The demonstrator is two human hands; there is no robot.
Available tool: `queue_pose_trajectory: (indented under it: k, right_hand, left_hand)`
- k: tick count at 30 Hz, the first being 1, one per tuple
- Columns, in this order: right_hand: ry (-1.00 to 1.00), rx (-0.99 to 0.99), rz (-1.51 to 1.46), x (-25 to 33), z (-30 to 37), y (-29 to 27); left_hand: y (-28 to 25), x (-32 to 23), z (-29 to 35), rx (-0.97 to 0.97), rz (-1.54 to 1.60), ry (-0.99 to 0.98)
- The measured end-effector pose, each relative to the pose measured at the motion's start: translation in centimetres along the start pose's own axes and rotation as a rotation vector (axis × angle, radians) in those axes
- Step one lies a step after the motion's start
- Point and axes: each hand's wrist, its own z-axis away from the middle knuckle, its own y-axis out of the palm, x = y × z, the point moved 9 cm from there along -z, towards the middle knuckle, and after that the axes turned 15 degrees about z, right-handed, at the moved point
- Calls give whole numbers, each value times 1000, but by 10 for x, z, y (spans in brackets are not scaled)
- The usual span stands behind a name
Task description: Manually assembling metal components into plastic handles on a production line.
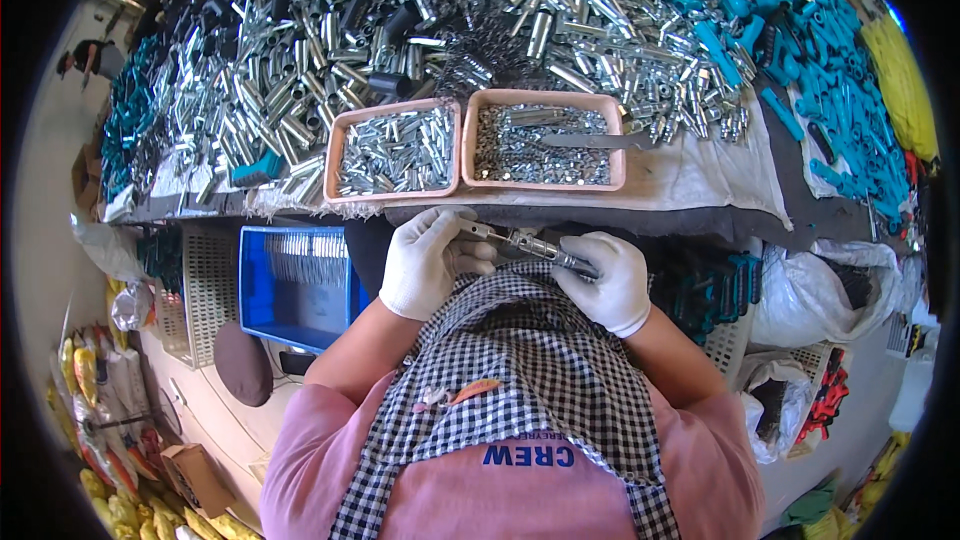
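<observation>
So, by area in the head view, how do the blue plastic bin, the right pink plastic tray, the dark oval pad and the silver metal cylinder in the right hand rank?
Largest: blue plastic bin and right pink plastic tray, too alike to rank.
Then: dark oval pad.
Smallest: silver metal cylinder.

So there's a short silver metal tube (478, 229) on the left, shiny, held up in midair and tilted down a bit toward the right. Pretty much in line with it is a longer, stepped silver metal cylinder (540, 248), same slant, also off the surface. Honestly can't tell if they're joined.
</observation>
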Motion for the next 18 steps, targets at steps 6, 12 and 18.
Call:
queue_pose_trajectory:
  k: [6, 12, 18]
  right_hand:
    - [45, -10, -117, -17, 5, -15]
    - [139, -14, -198, -36, 13, -30]
    - [219, -87, -154, -55, 14, -45]
  left_hand:
    - [36, 24, -3, 109, -158, -136]
    - [53, 35, -26, 192, -484, -288]
    - [104, 49, -33, 304, -726, -176]
